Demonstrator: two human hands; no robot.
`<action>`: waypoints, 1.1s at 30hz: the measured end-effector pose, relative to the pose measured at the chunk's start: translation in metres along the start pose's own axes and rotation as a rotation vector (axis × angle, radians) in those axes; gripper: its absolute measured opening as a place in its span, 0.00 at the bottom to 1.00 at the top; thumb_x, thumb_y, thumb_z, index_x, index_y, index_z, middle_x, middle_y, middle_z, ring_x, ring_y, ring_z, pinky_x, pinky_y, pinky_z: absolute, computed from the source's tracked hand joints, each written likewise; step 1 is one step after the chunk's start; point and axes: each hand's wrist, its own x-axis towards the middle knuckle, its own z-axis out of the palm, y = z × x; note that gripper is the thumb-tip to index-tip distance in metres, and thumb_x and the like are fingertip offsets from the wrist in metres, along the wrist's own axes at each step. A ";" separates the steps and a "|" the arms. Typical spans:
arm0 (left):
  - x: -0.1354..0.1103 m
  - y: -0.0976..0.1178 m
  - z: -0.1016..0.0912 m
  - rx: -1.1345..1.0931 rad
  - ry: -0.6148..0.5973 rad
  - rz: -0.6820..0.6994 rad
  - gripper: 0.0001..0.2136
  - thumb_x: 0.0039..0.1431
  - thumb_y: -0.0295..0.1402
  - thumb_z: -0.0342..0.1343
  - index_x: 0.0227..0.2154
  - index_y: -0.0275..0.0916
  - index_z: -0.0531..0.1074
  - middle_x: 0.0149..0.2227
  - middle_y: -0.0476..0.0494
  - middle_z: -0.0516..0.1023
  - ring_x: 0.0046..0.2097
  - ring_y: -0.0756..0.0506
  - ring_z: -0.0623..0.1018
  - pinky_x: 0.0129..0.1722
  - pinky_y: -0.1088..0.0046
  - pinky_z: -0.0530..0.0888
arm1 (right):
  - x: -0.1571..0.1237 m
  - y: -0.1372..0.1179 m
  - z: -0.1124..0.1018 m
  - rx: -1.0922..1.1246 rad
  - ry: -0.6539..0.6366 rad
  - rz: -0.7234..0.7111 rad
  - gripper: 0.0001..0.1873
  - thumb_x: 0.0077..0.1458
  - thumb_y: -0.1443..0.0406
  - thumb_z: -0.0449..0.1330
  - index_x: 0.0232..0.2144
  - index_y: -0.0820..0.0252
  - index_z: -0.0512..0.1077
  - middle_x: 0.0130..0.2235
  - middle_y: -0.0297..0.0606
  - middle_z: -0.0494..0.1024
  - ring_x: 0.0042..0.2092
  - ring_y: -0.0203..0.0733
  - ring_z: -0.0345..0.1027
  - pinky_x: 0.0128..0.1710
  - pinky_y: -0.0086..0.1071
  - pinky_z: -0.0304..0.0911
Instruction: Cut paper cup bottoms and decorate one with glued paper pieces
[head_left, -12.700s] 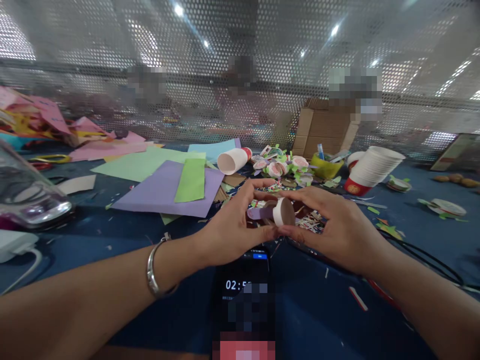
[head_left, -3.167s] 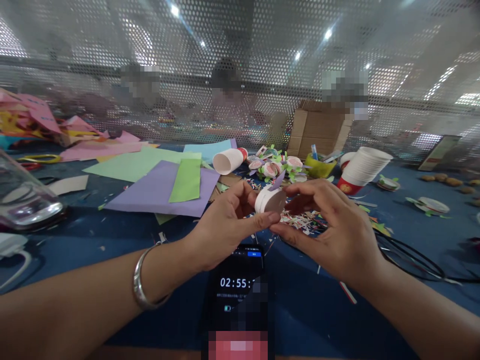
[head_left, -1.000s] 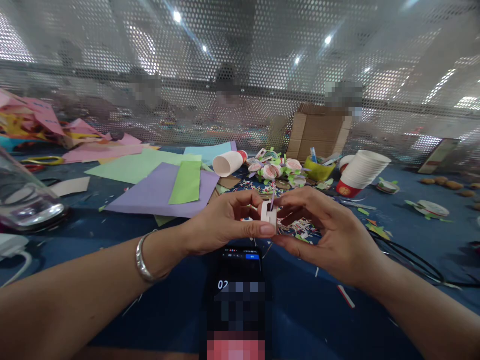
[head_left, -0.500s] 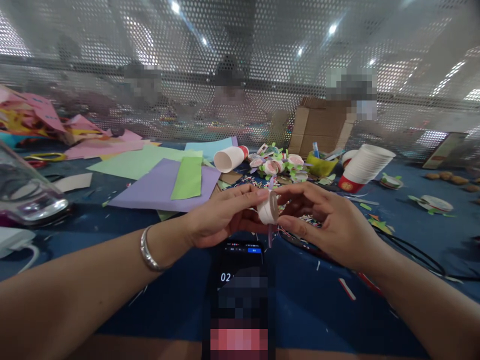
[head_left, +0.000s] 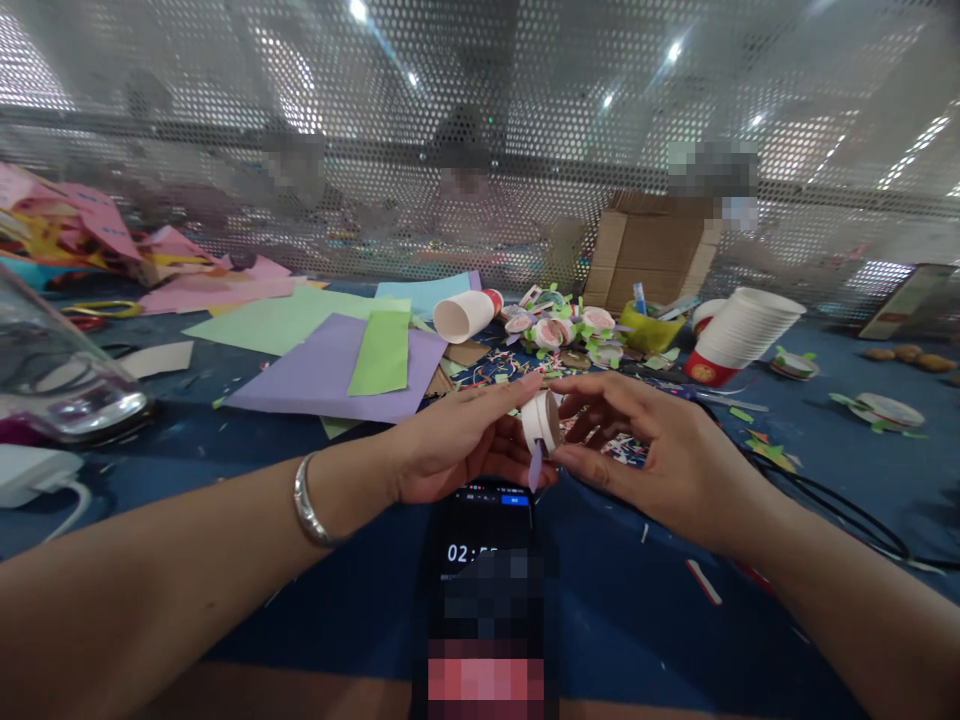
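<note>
Between my hands is a small round white paper disc (head_left: 537, 424), cut low like the base of a paper cup, with a purple paper strip (head_left: 535, 468) hanging from its lower side. My left hand (head_left: 457, 440) grips its left side, thumb on top and fingers beneath. My right hand (head_left: 645, 440) has its thumb and fingertips closed round the right edge. Below the hands lies a phone (head_left: 487, 520) with a timer on its dark screen.
Purple paper (head_left: 300, 375) and a green strip (head_left: 380, 350) lie left. A tipped paper cup (head_left: 461, 318), finished paper discs (head_left: 555, 328) and a yellow holder (head_left: 651, 328) stand behind. Stacked cups (head_left: 742, 335) lean right, near black cables (head_left: 825, 495). A clear container (head_left: 67, 370) is far left.
The disc has turned in my fingers, so the purple strip now points down towards me and the strip at its top no longer shows. The view has shifted slightly.
</note>
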 end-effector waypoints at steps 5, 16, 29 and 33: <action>-0.001 -0.001 0.003 -0.011 0.017 0.011 0.23 0.62 0.54 0.60 0.37 0.34 0.78 0.32 0.40 0.81 0.33 0.47 0.81 0.34 0.74 0.79 | 0.000 0.000 0.002 -0.018 0.006 -0.019 0.24 0.61 0.57 0.66 0.57 0.56 0.71 0.47 0.41 0.81 0.39 0.40 0.79 0.37 0.33 0.77; -0.011 0.009 0.003 -0.032 0.004 0.087 0.14 0.57 0.38 0.70 0.42 0.36 0.79 0.42 0.44 0.82 0.42 0.49 0.80 0.44 0.73 0.77 | -0.004 0.004 0.001 0.114 0.058 -0.042 0.24 0.58 0.62 0.70 0.55 0.52 0.70 0.47 0.38 0.80 0.41 0.41 0.78 0.43 0.37 0.78; -0.010 0.008 0.002 -0.042 0.002 0.112 0.15 0.53 0.36 0.73 0.39 0.35 0.77 0.37 0.47 0.81 0.36 0.51 0.81 0.40 0.74 0.76 | -0.005 0.001 0.002 0.029 0.123 -0.122 0.25 0.56 0.68 0.68 0.55 0.54 0.71 0.47 0.37 0.78 0.42 0.39 0.77 0.44 0.35 0.76; -0.010 0.009 0.001 -0.028 0.005 0.083 0.16 0.52 0.37 0.73 0.38 0.34 0.77 0.36 0.47 0.81 0.36 0.51 0.81 0.40 0.74 0.77 | -0.006 0.000 0.003 0.024 0.122 -0.113 0.24 0.55 0.68 0.69 0.54 0.54 0.71 0.46 0.37 0.78 0.41 0.39 0.77 0.43 0.35 0.77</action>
